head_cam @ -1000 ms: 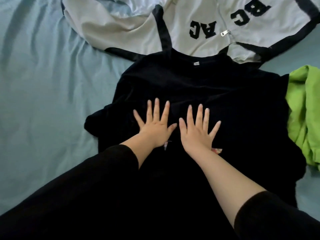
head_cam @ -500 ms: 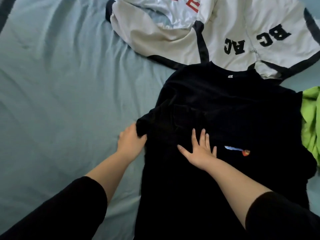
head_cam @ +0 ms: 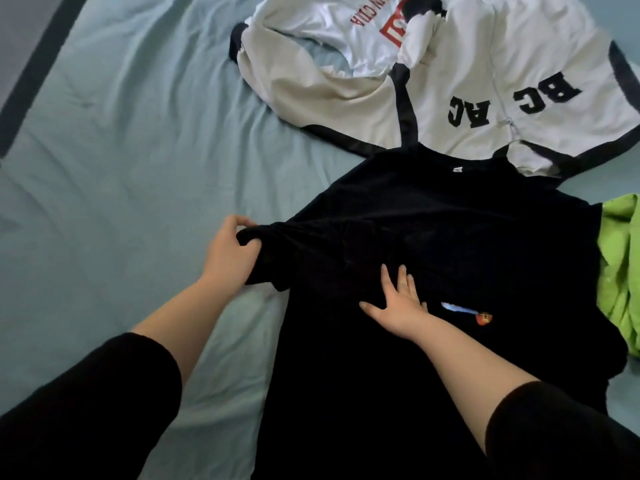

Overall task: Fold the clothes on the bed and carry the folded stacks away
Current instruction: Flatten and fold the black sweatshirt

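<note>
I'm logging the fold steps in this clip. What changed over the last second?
The left hand left the middle of the black shirt, moved out to its left sleeve and now grips it, bunched. The right hand slid left off the small print and still presses flat on the shirt. The white lettered jacket and green garment lie as before.

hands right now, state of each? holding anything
Left hand: closed, gripping the black shirt's sleeve.
Right hand: open, fingers flat on the black shirt.
</note>
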`<state>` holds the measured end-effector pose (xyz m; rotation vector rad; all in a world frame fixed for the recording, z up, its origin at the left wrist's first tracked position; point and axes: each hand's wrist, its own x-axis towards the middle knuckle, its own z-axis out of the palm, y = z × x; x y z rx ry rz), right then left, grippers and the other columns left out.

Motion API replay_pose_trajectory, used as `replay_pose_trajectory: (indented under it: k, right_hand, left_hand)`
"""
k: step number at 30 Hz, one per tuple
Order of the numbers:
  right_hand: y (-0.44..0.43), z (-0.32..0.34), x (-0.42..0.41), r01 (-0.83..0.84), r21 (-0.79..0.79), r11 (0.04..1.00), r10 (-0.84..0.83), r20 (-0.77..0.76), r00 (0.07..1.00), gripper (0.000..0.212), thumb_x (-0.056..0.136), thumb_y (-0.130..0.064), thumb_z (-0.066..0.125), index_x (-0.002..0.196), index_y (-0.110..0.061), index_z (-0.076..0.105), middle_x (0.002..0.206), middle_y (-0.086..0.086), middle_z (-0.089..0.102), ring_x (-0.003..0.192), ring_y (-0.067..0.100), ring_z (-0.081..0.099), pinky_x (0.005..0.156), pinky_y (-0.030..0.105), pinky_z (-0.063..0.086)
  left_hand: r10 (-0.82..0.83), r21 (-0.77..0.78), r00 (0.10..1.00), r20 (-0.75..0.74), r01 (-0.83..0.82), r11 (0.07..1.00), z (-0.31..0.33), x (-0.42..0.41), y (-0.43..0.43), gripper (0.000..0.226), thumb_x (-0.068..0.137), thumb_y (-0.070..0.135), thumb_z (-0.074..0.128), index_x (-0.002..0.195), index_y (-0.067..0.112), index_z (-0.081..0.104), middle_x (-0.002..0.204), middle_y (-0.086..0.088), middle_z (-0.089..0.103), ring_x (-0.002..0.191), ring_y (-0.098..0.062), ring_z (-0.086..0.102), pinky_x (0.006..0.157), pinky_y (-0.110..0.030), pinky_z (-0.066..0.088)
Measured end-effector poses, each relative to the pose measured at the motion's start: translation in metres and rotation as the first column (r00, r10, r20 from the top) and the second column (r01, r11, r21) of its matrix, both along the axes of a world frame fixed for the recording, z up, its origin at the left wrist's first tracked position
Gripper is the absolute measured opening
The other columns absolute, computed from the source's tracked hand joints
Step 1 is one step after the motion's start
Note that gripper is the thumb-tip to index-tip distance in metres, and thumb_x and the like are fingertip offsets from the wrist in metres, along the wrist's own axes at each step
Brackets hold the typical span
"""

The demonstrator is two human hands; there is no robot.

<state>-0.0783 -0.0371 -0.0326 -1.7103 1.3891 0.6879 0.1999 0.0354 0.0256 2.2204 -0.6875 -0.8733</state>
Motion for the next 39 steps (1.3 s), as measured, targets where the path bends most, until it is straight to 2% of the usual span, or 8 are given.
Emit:
replay_pose_trajectory:
  k: [4,11,14,16,19,26,30,39]
  right_hand:
    - [0.000,0.004,0.002,0.022,0.014,1.000,-0.022,0.000,1.000,0.093,0.089,-0.057,0.052,0.148,-0.037,-0.017,0.155,0.000,-0.033,0.145,0.021,-0.024,0.115,0.056,0.004]
    - [0.008,0.011,0.002,0.104,-0.012,0.995,-0.103,0.043,0.994,0.086,0.093,-0.047,0.052,0.151,-0.034,-0.009,0.157,-0.001,-0.027,0.146,0.020,-0.020,0.117,0.053,0.004]
    - [0.026,0.025,0.019,0.354,-0.309,0.883,-0.257,0.312,0.914,0.055,0.096,-0.031,0.051,0.146,-0.017,0.035,0.158,0.007,0.020,0.145,0.022,0.018,0.117,0.040,0.018]
    - [0.052,0.041,0.050,0.521,-0.380,0.764,-0.274,0.540,0.796,0.026,0.093,-0.020,0.055,0.117,-0.014,0.064,0.123,0.005,0.057,0.117,0.020,0.052,0.105,0.032,0.038]
    - [0.091,0.064,0.120,0.546,0.234,0.804,-0.555,0.623,0.551,0.027,0.091,-0.035,0.060,0.110,-0.017,0.068,0.108,-0.004,0.068,0.104,0.012,0.063,0.095,0.027,0.047]
    - [0.088,0.084,0.246,0.533,0.844,-0.055,-0.970,0.081,-0.228,0.041,0.081,-0.020,0.072,0.116,-0.001,0.060,0.099,0.013,0.068,0.081,0.023,0.068,0.086,0.038,0.054]
    - [0.090,0.084,0.238,0.602,0.798,-0.033,-0.969,0.122,-0.215,0.043,0.081,-0.009,0.061,0.123,0.004,0.058,0.113,0.021,0.067,0.098,0.029,0.065,0.088,0.037,0.051]
    - [0.095,0.067,0.212,0.649,0.760,0.039,-0.988,0.128,-0.091,0.039,0.084,-0.017,0.063,0.122,-0.008,0.062,0.110,0.013,0.071,0.091,0.024,0.068,0.062,0.029,0.054]
  left_hand:
    - [-0.384,0.274,0.879,0.283,0.309,0.911,0.016,0.035,0.016,0.035,0.080,0.014,0.066,0.113,0.024,0.059,0.101,-0.001,0.060,0.096,-0.024,0.058,0.080,-0.036,0.046]
    - [0.016,0.317,0.989,-0.148,0.032,0.948,-0.022,0.008,0.035,0.064,0.072,0.022,0.084,0.125,0.009,0.051,0.125,-0.013,0.057,0.112,-0.029,0.056,0.092,-0.038,0.048]
    - [0.082,0.240,0.996,-0.040,-0.070,0.968,-0.029,0.003,0.033,0.039,0.080,0.019,0.072,0.114,0.015,0.052,0.110,-0.009,0.063,0.095,-0.029,0.060,0.078,-0.037,0.048]
    - [-0.003,0.261,0.994,0.107,-0.025,0.965,-0.020,0.007,0.035,0.028,0.082,0.028,0.066,0.103,0.024,0.049,0.097,-0.002,0.065,0.081,-0.027,0.057,0.070,-0.036,0.045]
    - [-0.170,0.269,0.946,0.277,0.093,0.959,0.001,0.014,0.042,0.027,0.079,0.037,0.063,0.099,0.034,0.046,0.094,0.002,0.065,0.083,-0.030,0.061,0.068,-0.035,0.043]
    - [-0.250,0.062,0.968,0.008,0.249,0.967,0.040,0.033,0.077,0.036,0.077,0.035,0.058,0.112,0.044,0.058,0.098,0.010,0.059,0.087,-0.009,0.059,0.077,-0.031,0.050]
    - [0.130,-0.042,0.952,-0.277,-0.147,0.988,0.041,0.058,0.069,0.029,0.075,0.048,0.056,0.098,0.033,0.064,0.110,0.002,0.063,0.099,-0.016,0.062,0.077,-0.019,0.047]
    - [0.167,0.156,0.772,-0.613,-0.089,0.984,0.022,0.064,0.014,0.029,0.083,0.020,0.074,0.103,0.001,0.069,0.094,-0.015,0.073,0.080,-0.024,0.070,0.073,-0.030,0.058]
